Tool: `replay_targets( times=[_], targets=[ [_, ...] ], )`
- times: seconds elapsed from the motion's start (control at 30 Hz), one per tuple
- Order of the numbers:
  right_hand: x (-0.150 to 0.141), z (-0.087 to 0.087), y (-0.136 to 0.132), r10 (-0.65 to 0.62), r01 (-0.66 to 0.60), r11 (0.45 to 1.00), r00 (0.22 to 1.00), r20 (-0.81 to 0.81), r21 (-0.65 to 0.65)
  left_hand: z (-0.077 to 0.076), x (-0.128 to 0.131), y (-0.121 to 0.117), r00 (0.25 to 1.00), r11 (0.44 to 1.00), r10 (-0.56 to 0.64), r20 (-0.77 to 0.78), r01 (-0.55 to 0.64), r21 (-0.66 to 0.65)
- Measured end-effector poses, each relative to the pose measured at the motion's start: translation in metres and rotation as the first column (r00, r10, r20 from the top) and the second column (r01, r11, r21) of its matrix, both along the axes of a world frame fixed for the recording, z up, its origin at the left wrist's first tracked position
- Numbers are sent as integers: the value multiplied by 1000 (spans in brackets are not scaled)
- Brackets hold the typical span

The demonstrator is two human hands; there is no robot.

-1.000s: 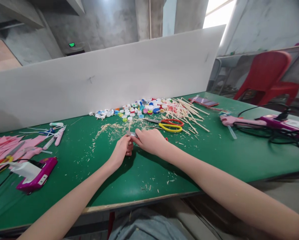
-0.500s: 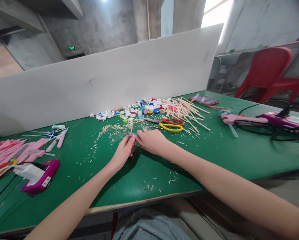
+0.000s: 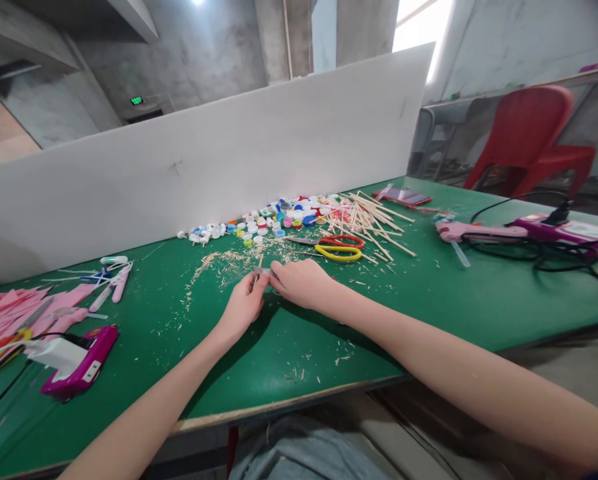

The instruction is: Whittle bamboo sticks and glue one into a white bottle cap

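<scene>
My left hand (image 3: 243, 303) is closed around a thin wooden stick (image 3: 261, 260), whose tip points up and away from me. Beside it, my right hand (image 3: 301, 283) grips a small grey metal blade (image 3: 261, 271), laid across the stick close to my left thumb. The fingers of the two hands almost meet, and most of the stick is hidden by them. Pale wood shavings (image 3: 223, 261) lie scattered on the green table (image 3: 379, 313) around the hands. Just beyond my right hand are scissors (image 3: 339, 248) with red and yellow handles.
Bottle caps (image 3: 263, 222) and a pile of wooden sticks (image 3: 379, 223) lie before a white board (image 3: 229, 160). At right is a pink glue gun (image 3: 459, 231) with black cables. On the left are pink sheets (image 3: 13, 310) and a magenta power strip (image 3: 86, 367).
The whole view has shifted slightly to the left. Both hands keep almost the same hold and place, with the blade still against the stick.
</scene>
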State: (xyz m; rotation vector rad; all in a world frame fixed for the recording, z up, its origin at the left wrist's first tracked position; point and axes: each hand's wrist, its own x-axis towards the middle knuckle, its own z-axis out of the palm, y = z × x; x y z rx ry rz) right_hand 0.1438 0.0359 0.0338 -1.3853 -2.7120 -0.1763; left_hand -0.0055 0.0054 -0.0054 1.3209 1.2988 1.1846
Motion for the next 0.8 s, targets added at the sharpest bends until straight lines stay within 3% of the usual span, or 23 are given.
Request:
replay_targets(
  times=[0.4,0.8],
  targets=[
    [-13,-7,-12,-184,184,983,983,-30,1,-6,-14,7,959,996,78,-274,-62,65],
    [-16,-8,-11,-247,250,968,966,-73,28,-7,-16,5,927,987,148,-346,-120,103]
  ],
)
